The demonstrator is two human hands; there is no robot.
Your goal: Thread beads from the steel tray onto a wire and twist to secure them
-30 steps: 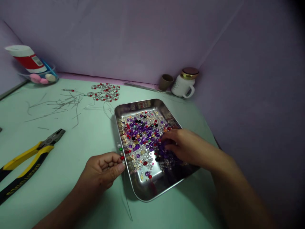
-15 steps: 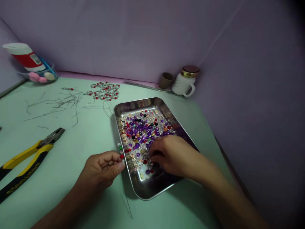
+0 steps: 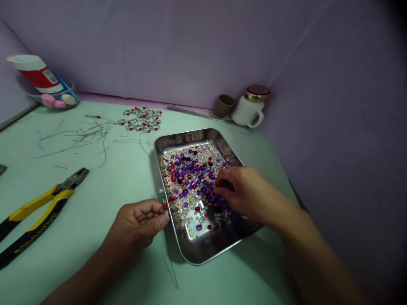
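My left hand point(image 3: 141, 223) is closed in a pinch on a beaded wire point(image 3: 172, 264) at the left rim of a metal tray point(image 3: 201, 256). A red bead point(image 3: 165, 207) shows at its fingertips, with a green bead point(image 3: 163, 195) and clear ones just above. Thin wire hangs down below that hand. Over the tray's right half, my right hand point(image 3: 243, 190) has curled fingers dipping among the loose beads point(image 3: 190, 173), which are purple, red, black, clear and gold. Whatever lies between those fingertips is hidden.
Yellow-and-black pliers point(image 3: 47, 207) lie at the left. Behind them are loose wire pieces point(image 3: 90, 132) and a red-and-clear beaded chain point(image 3: 143, 119). A clear bowl point(image 3: 68, 101) holding a red-and-white bottle stands back left. A brown cup point(image 3: 224, 106) and a lidded white mug point(image 3: 248, 111) stand back right.
My right hand has shifted right and slightly up within the tray, uncovering some clear beads below it. My left hand keeps its pinch on the beaded wire. The view has shifted slightly.
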